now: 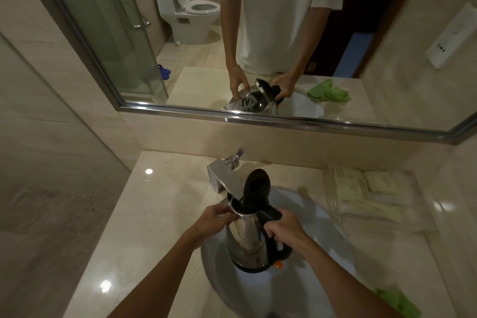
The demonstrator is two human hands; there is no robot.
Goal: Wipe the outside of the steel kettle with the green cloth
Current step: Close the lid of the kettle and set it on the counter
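The steel kettle (247, 242) with a black base and handle is held over the white sink (219, 261), its black lid (256, 186) flipped up under the faucet. My right hand (284, 227) grips the black handle. My left hand (216, 219) holds the kettle's rim at the spout side. The green cloth (397, 302) lies on the counter at the lower right, beside the sink, apart from both hands.
A chrome faucet (224, 173) stands behind the sink, close above the kettle's mouth. Folded pale towels (371, 193) lie on the counter to the right. A large mirror (258, 33) fills the wall ahead. The beige counter (144, 214) extends to the left.
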